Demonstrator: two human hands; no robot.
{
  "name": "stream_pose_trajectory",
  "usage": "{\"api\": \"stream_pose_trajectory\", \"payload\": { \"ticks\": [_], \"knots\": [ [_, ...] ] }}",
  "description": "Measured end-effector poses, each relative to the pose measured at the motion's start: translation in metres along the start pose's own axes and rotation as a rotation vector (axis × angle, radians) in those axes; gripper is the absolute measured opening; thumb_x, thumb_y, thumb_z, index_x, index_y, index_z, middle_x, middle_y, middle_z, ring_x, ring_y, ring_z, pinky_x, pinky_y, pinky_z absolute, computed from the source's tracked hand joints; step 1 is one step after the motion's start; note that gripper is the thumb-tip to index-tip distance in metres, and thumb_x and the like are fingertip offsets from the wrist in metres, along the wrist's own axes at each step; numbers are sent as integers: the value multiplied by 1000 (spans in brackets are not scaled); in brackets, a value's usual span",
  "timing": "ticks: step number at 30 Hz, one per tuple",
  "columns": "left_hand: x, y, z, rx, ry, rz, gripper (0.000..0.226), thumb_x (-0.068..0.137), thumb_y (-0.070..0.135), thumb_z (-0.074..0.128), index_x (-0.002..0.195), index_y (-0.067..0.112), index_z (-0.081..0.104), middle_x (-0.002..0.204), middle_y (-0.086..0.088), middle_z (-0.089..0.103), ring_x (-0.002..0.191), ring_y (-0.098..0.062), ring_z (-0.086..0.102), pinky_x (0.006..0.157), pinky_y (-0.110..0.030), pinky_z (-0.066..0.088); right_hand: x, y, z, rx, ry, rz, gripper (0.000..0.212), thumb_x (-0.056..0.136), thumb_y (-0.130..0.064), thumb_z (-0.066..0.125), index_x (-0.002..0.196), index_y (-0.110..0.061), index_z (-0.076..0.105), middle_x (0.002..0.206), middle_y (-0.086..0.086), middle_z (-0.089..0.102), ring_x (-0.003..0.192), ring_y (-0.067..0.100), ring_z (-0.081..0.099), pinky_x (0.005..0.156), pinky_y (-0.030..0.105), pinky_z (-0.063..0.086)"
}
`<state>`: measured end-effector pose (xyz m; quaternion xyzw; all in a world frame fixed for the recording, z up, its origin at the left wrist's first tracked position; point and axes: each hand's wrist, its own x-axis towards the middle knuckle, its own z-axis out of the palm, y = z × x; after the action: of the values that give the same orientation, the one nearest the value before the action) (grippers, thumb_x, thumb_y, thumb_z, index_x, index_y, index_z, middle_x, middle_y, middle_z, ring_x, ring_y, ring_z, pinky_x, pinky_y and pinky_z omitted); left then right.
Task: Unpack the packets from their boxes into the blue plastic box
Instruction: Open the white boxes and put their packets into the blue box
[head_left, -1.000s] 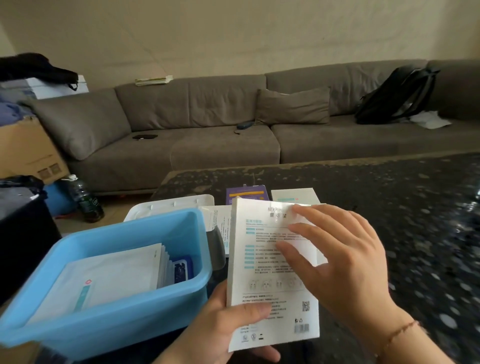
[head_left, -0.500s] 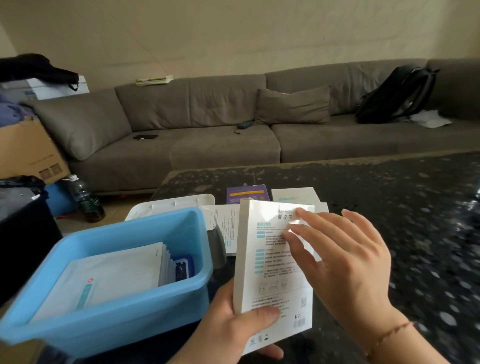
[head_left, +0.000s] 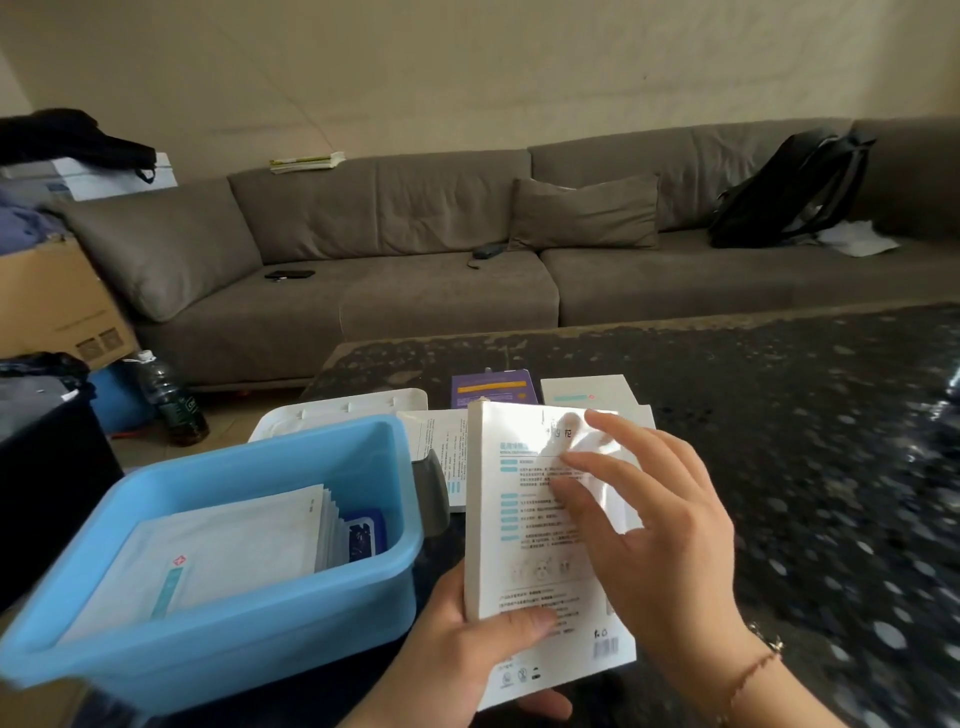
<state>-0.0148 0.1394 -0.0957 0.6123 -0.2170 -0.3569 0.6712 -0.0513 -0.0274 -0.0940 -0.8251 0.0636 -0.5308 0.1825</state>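
Gripping the white printed box (head_left: 524, 530) at its lower corner, the left hand (head_left: 467, 654) holds it upright beside the blue plastic box (head_left: 218, 613); the right hand (head_left: 660, 540) lies spread on it, perhaps on loose film. Pulling hard could tear it.

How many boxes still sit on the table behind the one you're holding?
3: a purple box, a white box right of it, a printed white box nearer the blue tub. Hands may hide more.

left hand (head_left: 467, 654): gripping, thumb on top | right hand (head_left: 660, 535): fingers spread, flat
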Motion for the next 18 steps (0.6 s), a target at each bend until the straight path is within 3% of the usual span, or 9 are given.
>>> {"api": "stream_pose_trajectory", "payload": {
  "ticks": [3, 7, 13, 15, 18],
  "knots": [
    [0, -3, 1, 5, 20, 15, 39, 73, 16, 70, 101, 43, 71, 110, -2, 74, 99, -27, 71, 75, -47, 58, 0, -1, 0, 28, 52, -6, 14, 85, -32, 70, 85, -20, 77, 117, -10, 64, 104, 14, 58, 85, 25, 47],
    [-1, -5, 3, 46, 7, 48, 40, 76, 16, 68, 106, 42, 70, 111, -2, 73, 101, -27, 71, 73, -46, 59, -2, 0, 0, -70, 82, -121, 11, 88, -22, 69, 85, -13, 74, 114, 1, 69, 100, 25, 63, 78, 39, 53],
    [0, -7, -1, 93, -66, 66, 44, 80, 14, 65, 114, 42, 66, 117, 1, 72, 104, -25, 70, 73, -41, 58, -2, 1, 2, -76, 6, -56, 13, 92, -16, 48, 90, -14, 61, 127, 3, 61, 121, 26, 51, 98, 39, 42],
    [1, -5, -4, 111, -130, 63, 48, 83, 10, 62, 125, 35, 62, 125, 0, 69, 113, -23, 66, 81, -36, 57, 0, 1, 0, -57, -3, -54, 16, 90, -11, 43, 89, -12, 59, 127, 5, 60, 122, 27, 51, 101, 40, 39],
    [3, -4, -10, 86, -227, 43, 49, 85, 5, 59, 124, 34, 64, 131, -3, 65, 125, -22, 59, 100, -35, 50, 7, -1, -6, 13, -36, 8, 17, 88, -9, 40, 88, -15, 56, 110, -3, 65, 99, 17, 56, 92, 33, 39]
  ]
}}
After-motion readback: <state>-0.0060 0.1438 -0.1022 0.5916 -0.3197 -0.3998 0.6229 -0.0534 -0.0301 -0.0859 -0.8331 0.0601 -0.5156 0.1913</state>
